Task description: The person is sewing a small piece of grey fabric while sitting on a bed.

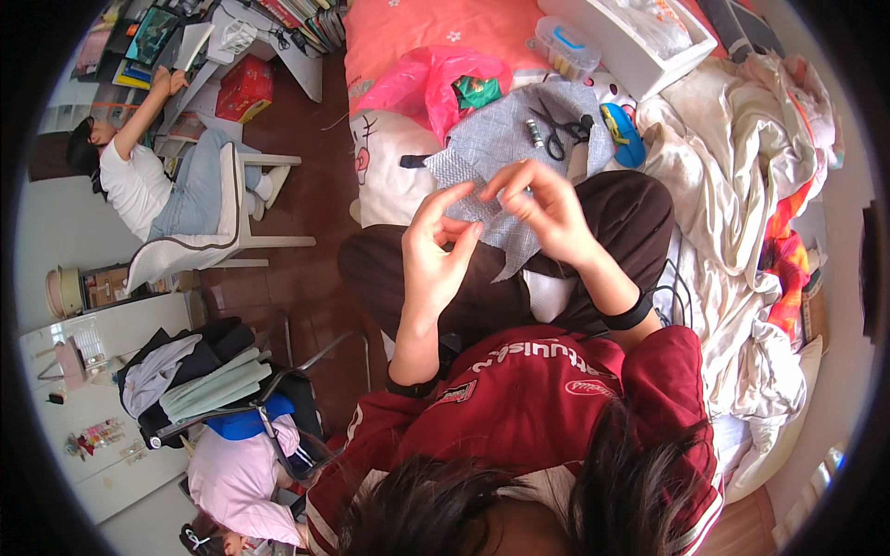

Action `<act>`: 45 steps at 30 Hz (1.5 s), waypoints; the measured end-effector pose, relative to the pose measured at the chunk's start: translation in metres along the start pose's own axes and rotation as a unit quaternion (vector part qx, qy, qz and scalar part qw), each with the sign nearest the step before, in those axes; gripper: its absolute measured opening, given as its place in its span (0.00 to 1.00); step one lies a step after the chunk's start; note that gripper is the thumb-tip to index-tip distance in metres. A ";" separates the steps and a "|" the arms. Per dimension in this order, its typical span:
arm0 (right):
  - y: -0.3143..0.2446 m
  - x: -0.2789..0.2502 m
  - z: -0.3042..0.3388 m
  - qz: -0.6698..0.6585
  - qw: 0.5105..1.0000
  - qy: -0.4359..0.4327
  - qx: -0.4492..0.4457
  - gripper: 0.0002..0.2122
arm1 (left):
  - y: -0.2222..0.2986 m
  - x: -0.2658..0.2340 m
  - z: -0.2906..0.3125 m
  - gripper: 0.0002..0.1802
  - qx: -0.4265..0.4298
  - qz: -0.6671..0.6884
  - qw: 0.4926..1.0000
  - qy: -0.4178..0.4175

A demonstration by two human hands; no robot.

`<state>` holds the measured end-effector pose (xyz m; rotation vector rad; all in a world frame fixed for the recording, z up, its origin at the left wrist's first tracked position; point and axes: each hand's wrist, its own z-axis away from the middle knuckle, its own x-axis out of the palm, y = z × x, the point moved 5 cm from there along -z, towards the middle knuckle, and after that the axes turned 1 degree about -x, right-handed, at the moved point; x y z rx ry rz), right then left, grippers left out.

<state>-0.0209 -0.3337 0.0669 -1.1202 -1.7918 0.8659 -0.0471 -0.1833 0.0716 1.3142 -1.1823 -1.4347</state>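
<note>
My left hand (438,252) is raised above my lap, its thumb close against a bent finger and the index finger stretched toward the right hand. Facing it, my right hand (549,215) has its fingers curled in toward the thumb. Anything thin between either hand's fingertips is too small to make out. Beneath both hands spreads a grey woven cloth (505,232), partly across my dark trousers. Black-handled scissors (556,139) lie on its far part, with a small spool of thread (535,133) beside them. A blue and yellow case (622,135) rests at the cloth's right edge.
A pink plastic bag (431,83), a clear box with a blue handle (566,49) and a white bin (640,46) stand on the bed farther off. Rumpled pale bedding (732,213) covers the right. At left, one person (139,176) sits on a white chair; another (246,473) bends low.
</note>
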 end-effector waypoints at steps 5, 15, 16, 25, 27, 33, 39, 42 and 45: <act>0.002 -0.054 -0.001 -0.192 0.975 0.055 0.096 0.06 | -0.010 -0.017 0.000 0.22 -0.016 -0.045 0.999 0.017; -0.011 0.018 -0.002 0.222 0.962 -0.151 -0.046 0.08 | 0.006 -0.003 0.004 0.23 -0.033 0.071 0.996 -0.044; -0.010 0.019 -0.002 0.230 0.958 -0.163 -0.058 0.08 | 0.007 -0.002 0.005 0.23 -0.030 0.072 0.996 -0.045; -0.017 -0.003 -0.003 0.181 0.979 -0.083 0.036 0.12 | 0.009 -0.001 0.003 0.23 -0.017 0.046 0.998 -0.045; -0.020 -0.009 -0.005 0.192 0.978 -0.073 0.026 0.09 | 0.008 -0.001 0.003 0.19 -0.021 0.063 0.997 -0.044; -0.006 -0.013 -0.001 0.239 0.965 -0.047 0.101 0.05 | 0.004 0.001 0.005 0.12 -0.016 0.042 0.997 -0.058; -0.020 -0.012 -0.003 0.271 0.954 -0.028 0.123 0.05 | 0.007 -0.001 0.005 0.10 0.001 0.043 0.997 -0.061; -0.070 0.000 -0.014 0.152 0.987 -0.010 -0.050 0.11 | 0.000 -0.004 0.005 0.10 -0.005 0.033 0.998 -0.052; -0.130 0.012 -0.016 0.055 0.970 0.000 -0.237 0.25 | 0.002 -0.011 0.009 0.10 -0.003 0.017 0.999 -0.038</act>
